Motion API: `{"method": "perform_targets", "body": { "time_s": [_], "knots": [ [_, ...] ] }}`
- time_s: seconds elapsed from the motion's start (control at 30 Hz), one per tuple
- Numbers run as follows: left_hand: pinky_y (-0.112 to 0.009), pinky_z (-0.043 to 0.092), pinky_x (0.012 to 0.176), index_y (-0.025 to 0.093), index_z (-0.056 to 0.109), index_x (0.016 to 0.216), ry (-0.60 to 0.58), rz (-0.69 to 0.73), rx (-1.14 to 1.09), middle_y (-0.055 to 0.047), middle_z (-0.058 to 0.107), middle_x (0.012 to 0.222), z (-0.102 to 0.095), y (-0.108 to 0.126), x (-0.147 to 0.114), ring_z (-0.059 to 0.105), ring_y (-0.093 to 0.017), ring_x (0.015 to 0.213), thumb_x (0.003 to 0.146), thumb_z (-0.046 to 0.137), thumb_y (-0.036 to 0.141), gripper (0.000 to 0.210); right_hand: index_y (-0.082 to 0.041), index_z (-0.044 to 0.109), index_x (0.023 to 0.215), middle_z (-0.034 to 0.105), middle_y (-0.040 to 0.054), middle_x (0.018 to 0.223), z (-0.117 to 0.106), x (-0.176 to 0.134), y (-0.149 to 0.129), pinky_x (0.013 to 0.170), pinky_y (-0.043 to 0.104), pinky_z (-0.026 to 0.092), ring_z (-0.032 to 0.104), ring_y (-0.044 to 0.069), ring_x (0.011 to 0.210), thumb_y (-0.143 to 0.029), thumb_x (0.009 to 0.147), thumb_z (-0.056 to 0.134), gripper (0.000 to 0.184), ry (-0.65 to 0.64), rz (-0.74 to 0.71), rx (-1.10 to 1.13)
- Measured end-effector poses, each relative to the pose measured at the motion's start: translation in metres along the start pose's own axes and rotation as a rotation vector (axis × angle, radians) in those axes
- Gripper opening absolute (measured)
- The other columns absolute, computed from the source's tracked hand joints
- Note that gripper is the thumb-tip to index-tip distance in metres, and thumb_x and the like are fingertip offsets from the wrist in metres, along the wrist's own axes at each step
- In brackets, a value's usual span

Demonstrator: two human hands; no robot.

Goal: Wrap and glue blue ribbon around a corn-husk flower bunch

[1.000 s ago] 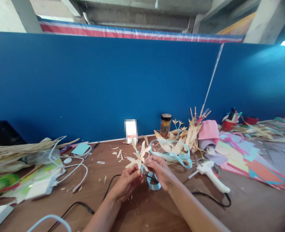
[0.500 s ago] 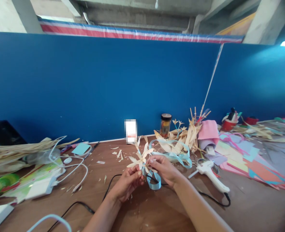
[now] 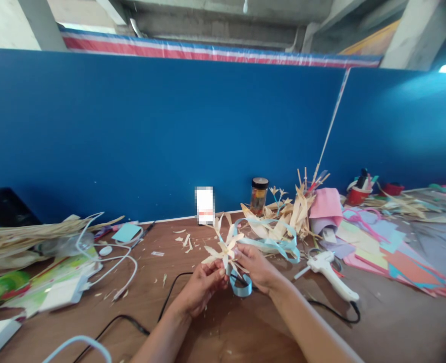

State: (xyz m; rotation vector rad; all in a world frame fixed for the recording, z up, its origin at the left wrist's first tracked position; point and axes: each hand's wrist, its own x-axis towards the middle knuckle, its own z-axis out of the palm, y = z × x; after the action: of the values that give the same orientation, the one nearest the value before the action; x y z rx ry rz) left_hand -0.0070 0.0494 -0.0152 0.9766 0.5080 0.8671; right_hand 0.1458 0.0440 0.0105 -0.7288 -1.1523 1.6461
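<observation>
Cream flowers with pointed petals, seemingly of dried husk [image 3: 226, 248], are held up over the brown table between both hands. My left hand [image 3: 207, 280] is closed, thumb and fingers pinching the flower low down near its stem. On the other side my right hand [image 3: 254, 264] is closed too, its fingertips at the flower's right petals. A light blue ribbon [image 3: 241, 288] hangs in a loop below the flower, between the hands. More of this ribbon curls behind my right hand, over loose husk pieces [image 3: 268, 227]. The stem is mostly hidden by the fingers.
To the right lies a white glue gun [image 3: 332, 277] with a black cord, beside coloured paper sheets [image 3: 408, 257]. A dark-lidded jar [image 3: 260, 196] stands against the blue partition [image 3: 162, 131]. White cables [image 3: 132, 267] and dried husk strips [image 3: 26, 242] lie at left.
The flower has turned slightly and shifted a little right, its face showing more. My left hand has moved slightly right with it; my right hand has stayed close beside it.
</observation>
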Motion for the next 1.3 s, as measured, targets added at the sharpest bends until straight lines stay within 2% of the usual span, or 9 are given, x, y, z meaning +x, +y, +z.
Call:
{"method": "perform_targets", "body": {
  "time_s": [0.17,0.33,0.47,0.57,0.67,0.83,1.0,1.17,1.3],
  "knots": [
    [-0.021,0.039,0.058,0.011,0.061,0.074,0.002,0.016,0.04,-0.002,0.054,0.066,0.003,0.001,0.001,0.047,-0.008,0.06,0.07,0.064,0.024,0.014,-0.014,0.055,0.066,0.052,-0.0026,0.049,-0.003,0.0,-0.001,0.04,0.018,0.033,0.049,0.008,0.042,-0.047,0.072,0.057,0.034,-0.01,0.049,0.0],
    [-0.02,0.038,0.057,0.011,0.062,0.072,0.011,0.007,0.061,-0.002,0.053,0.065,0.006,0.002,0.0,0.046,-0.008,0.059,0.069,0.065,0.025,0.015,-0.012,0.058,0.064,0.053,-0.0008,0.049,-0.006,0.0,-0.003,0.037,0.017,0.023,0.043,0.006,0.04,-0.049,0.073,0.055,0.038,-0.058,0.09,-0.044],
    [-0.02,0.04,0.057,0.012,0.061,0.076,0.031,0.025,0.028,-0.002,0.054,0.066,0.004,0.001,0.0,0.048,-0.008,0.059,0.07,0.064,0.024,0.014,-0.013,0.056,0.066,0.054,-0.0014,0.051,-0.003,0.001,-0.003,0.036,0.017,0.021,0.043,0.005,0.041,-0.047,0.072,0.057,0.035,0.013,0.063,0.0],
    [-0.021,0.042,0.059,0.013,0.061,0.081,0.073,0.012,-0.039,-0.001,0.055,0.065,0.002,-0.001,0.001,0.05,-0.007,0.058,0.07,0.064,0.023,0.015,-0.015,0.055,0.07,0.057,-0.0009,0.056,0.002,0.003,0.0,0.037,0.016,0.023,0.048,0.007,0.045,-0.048,0.073,0.055,0.033,0.126,0.048,0.107],
    [-0.02,0.043,0.059,0.014,0.06,0.08,0.115,0.028,-0.106,-0.001,0.057,0.066,0.001,-0.002,0.004,0.051,-0.007,0.057,0.07,0.064,0.02,0.012,-0.017,0.055,0.075,0.061,0.0006,0.065,0.004,0.006,0.004,0.039,0.016,0.027,0.051,0.008,0.049,-0.052,0.074,0.051,0.035,0.167,0.075,0.215],
    [-0.019,0.044,0.059,0.014,0.06,0.078,0.179,0.074,-0.149,-0.001,0.058,0.07,0.004,0.0,0.006,0.054,-0.008,0.06,0.069,0.065,0.02,0.011,-0.018,0.056,0.084,0.058,-0.0014,0.068,0.001,0.008,0.011,0.041,0.014,0.026,0.047,0.005,0.051,-0.039,0.071,0.063,0.026,0.16,0.043,0.2],
    [-0.022,0.045,0.06,0.013,0.06,0.078,0.171,0.084,-0.121,-0.002,0.058,0.071,0.004,-0.001,0.006,0.054,-0.01,0.062,0.069,0.065,0.022,0.013,-0.016,0.055,0.08,0.057,-0.0023,0.067,0.001,0.008,0.014,0.042,0.015,0.026,0.045,0.004,0.05,-0.029,0.064,0.071,0.026,0.139,0.008,0.121],
    [-0.018,0.042,0.058,0.015,0.061,0.077,0.201,0.055,-0.112,0.001,0.055,0.067,0.006,-0.001,0.005,0.05,-0.006,0.058,0.067,0.067,0.022,0.013,-0.016,0.055,0.08,0.057,-0.0006,0.068,0.002,0.008,0.01,0.051,0.02,0.038,0.052,0.008,0.056,-0.038,0.072,0.061,0.025,0.102,-0.018,0.186],
    [-0.018,0.041,0.057,0.014,0.06,0.076,0.177,0.037,-0.078,0.0,0.055,0.067,0.007,-0.001,0.004,0.049,-0.006,0.057,0.068,0.066,0.023,0.013,-0.017,0.056,0.081,0.059,0.0016,0.071,0.0,0.006,0.005,0.059,0.026,0.044,0.056,0.013,0.064,-0.047,0.076,0.052,0.03,0.102,-0.002,0.307]
  ]
}}
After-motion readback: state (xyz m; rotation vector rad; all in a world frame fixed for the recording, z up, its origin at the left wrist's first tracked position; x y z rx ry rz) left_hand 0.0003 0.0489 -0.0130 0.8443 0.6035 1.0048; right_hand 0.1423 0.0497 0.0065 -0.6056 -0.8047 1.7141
